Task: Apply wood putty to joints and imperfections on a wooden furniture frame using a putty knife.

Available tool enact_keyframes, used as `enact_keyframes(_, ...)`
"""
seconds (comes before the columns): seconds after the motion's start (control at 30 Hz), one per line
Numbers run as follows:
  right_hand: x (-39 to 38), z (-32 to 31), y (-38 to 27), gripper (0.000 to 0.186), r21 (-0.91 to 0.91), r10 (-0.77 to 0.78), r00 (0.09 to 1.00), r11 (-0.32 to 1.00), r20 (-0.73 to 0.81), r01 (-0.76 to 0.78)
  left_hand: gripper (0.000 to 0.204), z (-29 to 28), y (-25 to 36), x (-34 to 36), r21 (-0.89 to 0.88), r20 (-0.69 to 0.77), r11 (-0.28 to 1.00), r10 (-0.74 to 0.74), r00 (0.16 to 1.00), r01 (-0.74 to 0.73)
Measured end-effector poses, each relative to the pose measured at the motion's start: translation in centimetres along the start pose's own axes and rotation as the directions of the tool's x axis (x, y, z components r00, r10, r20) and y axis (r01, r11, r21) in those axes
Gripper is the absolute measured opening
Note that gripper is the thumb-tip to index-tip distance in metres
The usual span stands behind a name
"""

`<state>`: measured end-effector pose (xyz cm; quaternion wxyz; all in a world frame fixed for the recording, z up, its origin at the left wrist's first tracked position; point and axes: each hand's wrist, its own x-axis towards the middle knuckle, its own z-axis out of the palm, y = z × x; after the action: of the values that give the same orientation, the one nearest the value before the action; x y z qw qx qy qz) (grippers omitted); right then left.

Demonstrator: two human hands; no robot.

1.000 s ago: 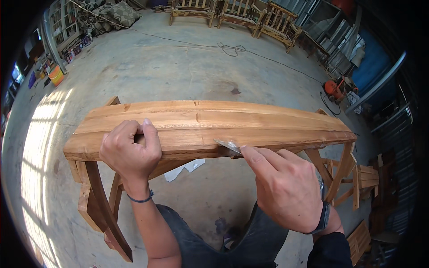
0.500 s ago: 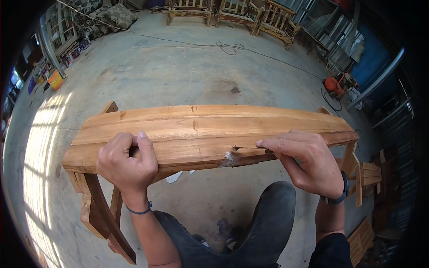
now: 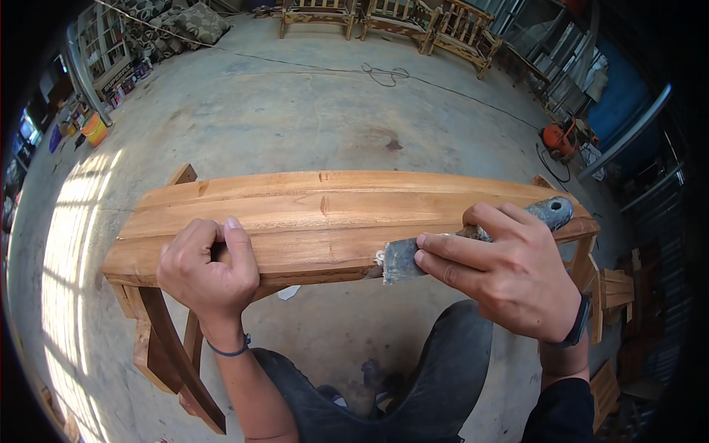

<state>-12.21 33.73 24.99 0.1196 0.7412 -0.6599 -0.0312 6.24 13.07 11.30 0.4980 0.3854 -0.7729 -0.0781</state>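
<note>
A long wooden bench or table (image 3: 288, 214), its top made of joined planks, stretches across in front of my knees. My right hand (image 3: 513, 269) grips a putty knife (image 3: 402, 261), fingers along the metal, its grey handle pointing up and to the right. The blade's flat face is toward me, its tip at the near edge of the top. Whitish filler (image 3: 379, 258) clings there and along the blade's end. My left hand (image 3: 209, 258) is curled closed on the near left of the top, thumb up; whatever it may hold is hidden.
Beyond the bench lies a concrete floor (image 3: 295, 118) with a loose cable (image 3: 384, 74). Wooden chair frames (image 3: 399, 26) stand at the back. An orange machine (image 3: 561, 139) is at right, a yellow-orange bucket (image 3: 94, 131) at left.
My right hand has turned the putty knife from edge-on to flat face showing, bringing its handle into sight, over the filler at the near edge. My left hand stays in place.
</note>
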Motion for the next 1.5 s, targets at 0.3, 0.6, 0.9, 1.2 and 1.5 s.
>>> enact_keyframes(0.3, 1.3, -0.4, 2.6, 0.041, 0.176, -0.007, 0.999, 0.984, 0.048, -0.002, 0.026, 0.0, 0.3, 0.2, 0.003, 0.003, 1.000, 0.007, 1.000, -0.007)
enact_keyframes(0.6, -3.2, 3.3, -2.0, 0.046, 0.531, 0.355, 0.934, 0.798, -0.033, -0.285, 0.027, 0.1, 0.1, 0.0, 0.006, -0.009, 1.000, 0.001, 1.000, -0.001)
enact_keyframes(0.9, -4.2, 5.1, -5.5, 0.056, 0.245, 0.295, 0.946, 0.935, -0.135, -0.256, 0.031, -0.3, 0.0, 0.2, 0.018, 0.020, 1.000, 0.001, 1.000, -0.001)
enact_keyframes(1.2, -3.9, 1.9, -4.9, 0.051, -0.033, 0.303, 0.951, 0.952, -0.054, -0.305, 0.029, -0.1, 0.2, 0.2, 0.011, 0.006, 0.999, -0.038, 0.999, 0.038)
enact_keyframes(1.5, -1.8, 1.0, -4.3, 0.041, 0.273, 0.423, 0.905, 0.876, -0.038, -0.397, 0.028, 0.1, 0.3, 0.3, 0.005, 0.000, 1.000, -0.015, 1.000, 0.015)
